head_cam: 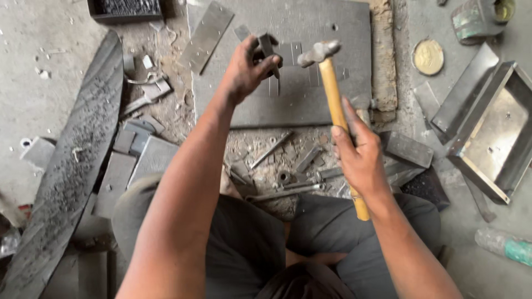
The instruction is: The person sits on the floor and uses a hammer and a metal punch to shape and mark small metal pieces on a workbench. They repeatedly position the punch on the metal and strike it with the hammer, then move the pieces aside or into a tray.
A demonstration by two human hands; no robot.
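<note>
Hammer [332, 94], with a wooden handle and steel head, is gripped mid-handle by the right hand [360, 158] and raised over a grey steel plate [288, 99] on the floor. A small metal piece [268, 49] is pinched between the fingers of the left hand [246, 69], above the plate. A metal tray [493, 135] is seen at right, its bare floor showing. A dark box [124, 9] of small dark parts lies top left.
</note>
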